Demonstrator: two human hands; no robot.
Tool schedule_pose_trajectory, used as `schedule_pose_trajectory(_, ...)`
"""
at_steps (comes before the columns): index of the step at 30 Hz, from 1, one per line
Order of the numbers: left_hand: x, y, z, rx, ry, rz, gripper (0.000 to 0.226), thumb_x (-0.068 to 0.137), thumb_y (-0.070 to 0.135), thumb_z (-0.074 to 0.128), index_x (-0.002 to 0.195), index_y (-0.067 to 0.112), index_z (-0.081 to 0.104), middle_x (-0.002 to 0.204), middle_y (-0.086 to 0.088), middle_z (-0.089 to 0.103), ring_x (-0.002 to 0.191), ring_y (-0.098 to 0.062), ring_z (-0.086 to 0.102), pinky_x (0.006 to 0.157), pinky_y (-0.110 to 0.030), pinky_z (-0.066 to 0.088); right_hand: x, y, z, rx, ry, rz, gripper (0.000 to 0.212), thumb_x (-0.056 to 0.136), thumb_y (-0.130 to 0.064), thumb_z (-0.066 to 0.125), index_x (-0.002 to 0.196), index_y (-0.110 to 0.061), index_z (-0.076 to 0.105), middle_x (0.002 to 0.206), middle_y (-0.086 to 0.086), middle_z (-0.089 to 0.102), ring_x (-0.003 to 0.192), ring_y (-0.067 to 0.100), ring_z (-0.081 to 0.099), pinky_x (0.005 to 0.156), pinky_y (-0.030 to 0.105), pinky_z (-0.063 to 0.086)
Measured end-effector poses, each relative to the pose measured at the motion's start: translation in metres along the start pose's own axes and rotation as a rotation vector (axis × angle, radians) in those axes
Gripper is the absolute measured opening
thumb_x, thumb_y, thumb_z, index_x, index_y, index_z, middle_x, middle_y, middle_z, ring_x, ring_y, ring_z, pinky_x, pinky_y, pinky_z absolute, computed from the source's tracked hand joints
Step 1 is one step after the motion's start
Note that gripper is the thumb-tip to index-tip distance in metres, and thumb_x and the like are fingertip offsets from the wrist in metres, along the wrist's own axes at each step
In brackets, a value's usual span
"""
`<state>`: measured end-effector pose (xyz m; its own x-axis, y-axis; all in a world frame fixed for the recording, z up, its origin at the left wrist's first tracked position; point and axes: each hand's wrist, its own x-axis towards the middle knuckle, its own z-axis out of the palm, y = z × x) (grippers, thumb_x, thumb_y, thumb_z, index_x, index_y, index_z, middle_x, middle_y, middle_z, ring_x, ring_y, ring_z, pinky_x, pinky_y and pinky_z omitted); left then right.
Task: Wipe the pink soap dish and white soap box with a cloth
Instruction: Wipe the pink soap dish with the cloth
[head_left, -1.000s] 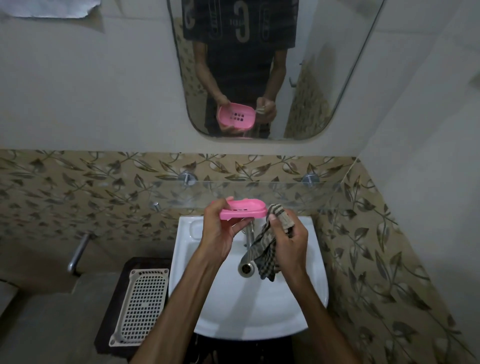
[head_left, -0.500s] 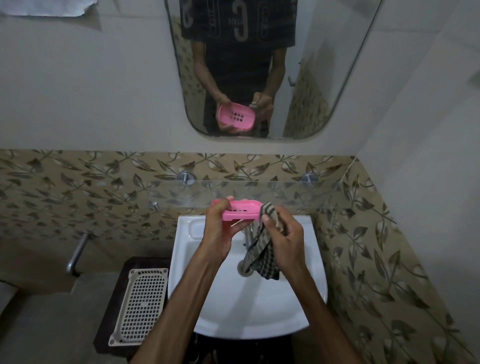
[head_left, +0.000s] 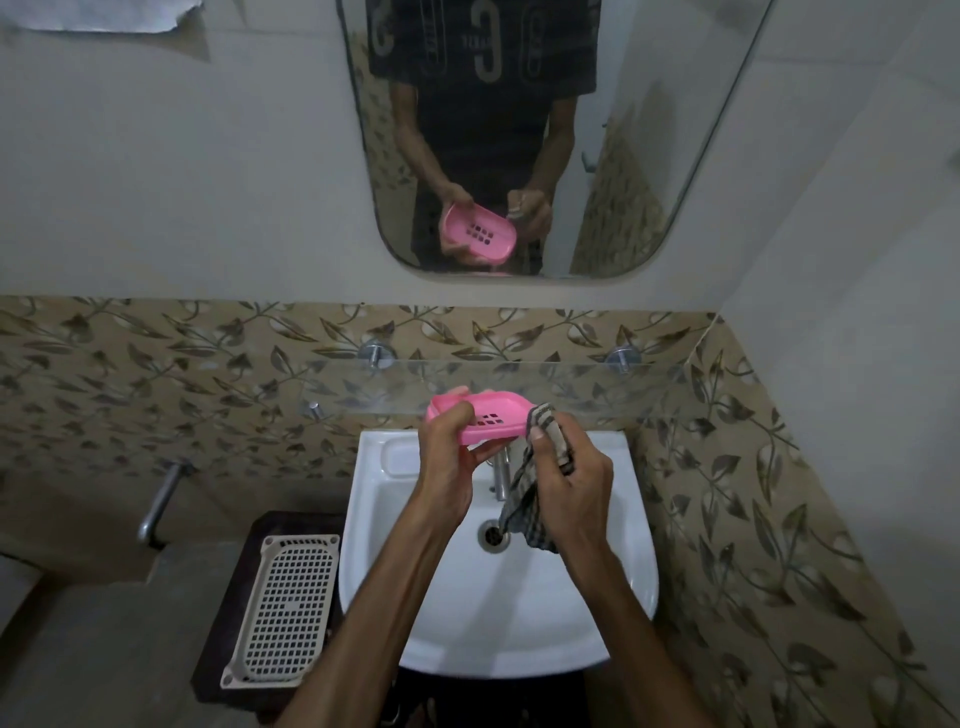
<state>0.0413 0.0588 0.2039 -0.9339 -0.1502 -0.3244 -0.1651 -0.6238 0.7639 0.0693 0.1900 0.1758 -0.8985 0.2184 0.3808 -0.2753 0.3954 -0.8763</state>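
Observation:
My left hand (head_left: 451, 462) holds the pink soap dish (head_left: 493, 415) by its left end, above the back of the white sink (head_left: 618, 582). The dish is tilted toward me, so its slotted inside shows. My right hand (head_left: 574, 486) grips a checked cloth (head_left: 524, 506) and presses a fold of it against the dish's right end. The rest of the cloth hangs down over the drain. No white soap box is in sight.
A glass shelf (head_left: 597, 387) runs along the leaf-patterned tiles just behind the dish. The tap (head_left: 501, 475) stands under my hands. A white perforated tray (head_left: 283, 603) lies on a dark stand left of the sink. A mirror (head_left: 649, 130) hangs above.
The dish has tipped toward me, showing its slotted inside. My right hand has brought the cloth up against the dish's right end.

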Motion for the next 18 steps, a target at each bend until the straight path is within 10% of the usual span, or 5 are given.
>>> schedule_pose_trajectory(18, 0.001, -0.006, 0.003, 0.047, 0.044, 0.038, 0.052, 0.068, 0.015, 0.059, 0.120, 0.013, 0.059, 0.106, -0.016, 0.068, 0.088, -0.027, 0.070, 0.077, -0.045, 0.062, -0.007, -0.005, 0.007, -0.003, -0.059, -0.066, 0.009, 0.103, -0.029, 0.061, 0.105, -0.028, 0.070, 0.078, -0.014, 0.070, 0.070, 0.003, 0.067, 0.059, 0.022, 0.055)
